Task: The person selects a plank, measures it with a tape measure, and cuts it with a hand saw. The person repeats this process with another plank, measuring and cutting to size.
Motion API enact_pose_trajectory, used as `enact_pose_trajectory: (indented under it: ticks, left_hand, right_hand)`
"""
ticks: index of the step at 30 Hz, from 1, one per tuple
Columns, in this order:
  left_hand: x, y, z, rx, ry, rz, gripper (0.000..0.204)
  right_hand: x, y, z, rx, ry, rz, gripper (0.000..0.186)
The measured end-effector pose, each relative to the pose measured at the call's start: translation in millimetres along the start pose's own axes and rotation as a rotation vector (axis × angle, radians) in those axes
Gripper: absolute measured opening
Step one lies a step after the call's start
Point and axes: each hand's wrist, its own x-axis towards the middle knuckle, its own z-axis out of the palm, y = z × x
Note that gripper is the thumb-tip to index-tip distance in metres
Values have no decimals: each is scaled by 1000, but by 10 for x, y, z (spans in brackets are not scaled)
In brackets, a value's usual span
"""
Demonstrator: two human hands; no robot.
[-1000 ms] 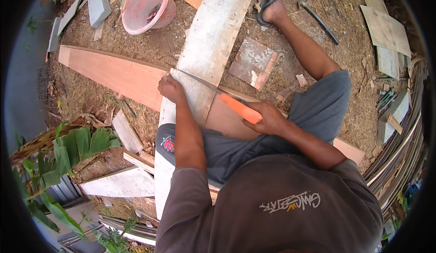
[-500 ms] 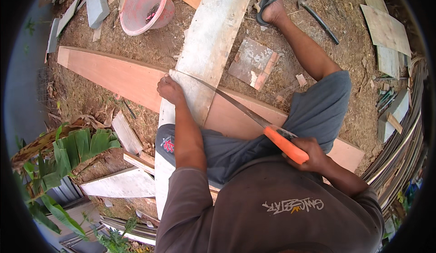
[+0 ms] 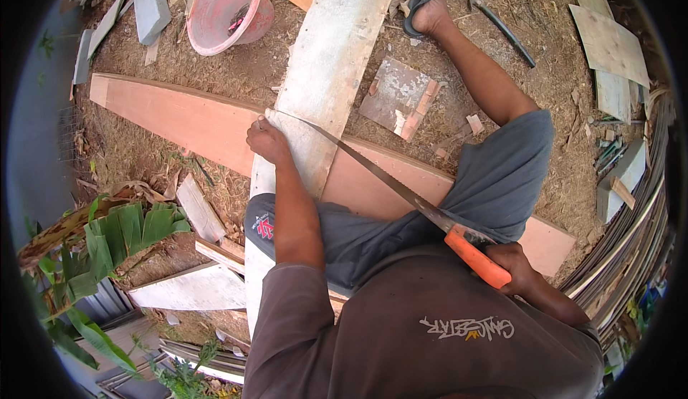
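Note:
A long weathered white board [image 3: 340, 26] lies crosswise over a pink-tan plank [image 3: 165, 116]. My left hand [image 3: 266, 137] is closed on the white board's left edge, beside the saw's tip. The hand saw's blade [image 3: 387, 180] runs diagonally from that edge down to the right, above my lap. My right hand [image 3: 510, 263] grips the saw's orange handle [image 3: 476, 257] near my shirt.
A pink bucket [image 3: 252, 30] with small items inside sits at the top left. A hammer [image 3: 502, 28] lies near my sandalled foot. A flaking square board [image 3: 390, 94], white offcuts [image 3: 150, 8] and stacked strips [image 3: 616, 256] surround me. Banana leaves [image 3: 122, 234] stand at the left.
My right hand and the saw handle have moved down and to the right, so more of the blade shows right of the white board. My left hand stays at the board's edge.

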Motion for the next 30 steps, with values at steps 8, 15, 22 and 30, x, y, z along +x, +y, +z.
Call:
enact_pose_trajectory:
  ticks: [8, 15, 22, 30]
  left_hand:
    - [46, 65, -78, -6, -21, 13, 46]
    - [14, 16, -14, -20, -35, -22, 47]
    - [15, -5, 15, -89, -10, -66, 48]
    - [71, -14, -31, -32, -30, -20, 47]
  right_hand:
    - [2728, 50, 795, 31, 184, -180, 28]
    - [-60, 233, -13, 30, 81, 4, 19]
    - [1899, -4, 470, -39, 58, -54, 28]
    - [928, 191, 392, -13, 64, -133, 23]
